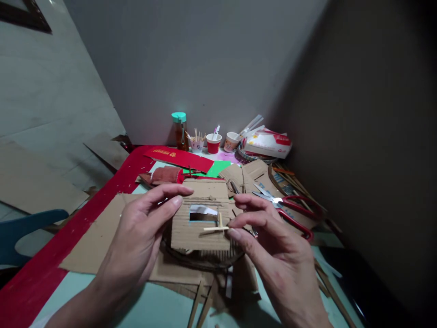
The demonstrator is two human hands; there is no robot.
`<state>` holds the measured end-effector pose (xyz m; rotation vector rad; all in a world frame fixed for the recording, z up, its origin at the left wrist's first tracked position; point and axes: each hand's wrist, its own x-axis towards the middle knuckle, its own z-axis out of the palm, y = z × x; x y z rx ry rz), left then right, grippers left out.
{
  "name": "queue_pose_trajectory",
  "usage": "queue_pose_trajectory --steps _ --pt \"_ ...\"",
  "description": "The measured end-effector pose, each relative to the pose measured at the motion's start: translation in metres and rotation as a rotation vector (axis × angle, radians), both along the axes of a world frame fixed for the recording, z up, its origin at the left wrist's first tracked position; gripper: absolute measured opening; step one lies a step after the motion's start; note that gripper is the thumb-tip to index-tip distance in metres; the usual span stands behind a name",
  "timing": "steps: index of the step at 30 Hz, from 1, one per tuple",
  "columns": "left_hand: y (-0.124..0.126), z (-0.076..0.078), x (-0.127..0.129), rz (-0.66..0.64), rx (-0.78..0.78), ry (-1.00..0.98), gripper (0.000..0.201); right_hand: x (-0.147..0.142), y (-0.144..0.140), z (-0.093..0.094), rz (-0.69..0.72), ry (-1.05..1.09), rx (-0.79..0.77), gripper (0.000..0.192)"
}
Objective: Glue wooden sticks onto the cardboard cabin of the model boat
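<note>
My left hand (pixel 150 228) pinches the left edge of a small cardboard model (pixel 201 239) between thumb and fingers. The model's corrugated face has a rectangular window cut through it, with a thin blue line along its rim. Between the thumb and forefinger of my right hand (pixel 269 241) is a pale T-shaped piece of thin wooden sticks (pixel 214 228), held in front of the window's lower right corner. Whether the sticks touch the cardboard I cannot tell. A dark rounded base shows under the model.
Red-handled scissors (pixel 287 202) lie open to the right, near cardboard scraps. Behind stand a bottle (pixel 180 132), a cup of sticks (pixel 197 145), a red cup (pixel 214 146) and a patterned cup (pixel 231 142). A brown-red rolled piece (pixel 165 175) lies behind my left hand. Cardboard sheets (pixel 92 232) cover the table's left.
</note>
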<state>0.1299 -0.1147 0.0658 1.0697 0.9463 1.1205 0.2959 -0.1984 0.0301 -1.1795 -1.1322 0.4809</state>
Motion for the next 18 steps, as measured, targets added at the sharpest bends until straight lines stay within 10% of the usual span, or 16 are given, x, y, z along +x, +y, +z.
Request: queue_pose_trajectory --steps 18 --pt "-0.020 -0.008 -0.006 -0.008 0.218 0.159 0.010 0.002 -0.007 0.008 0.011 -0.151 0.067 0.015"
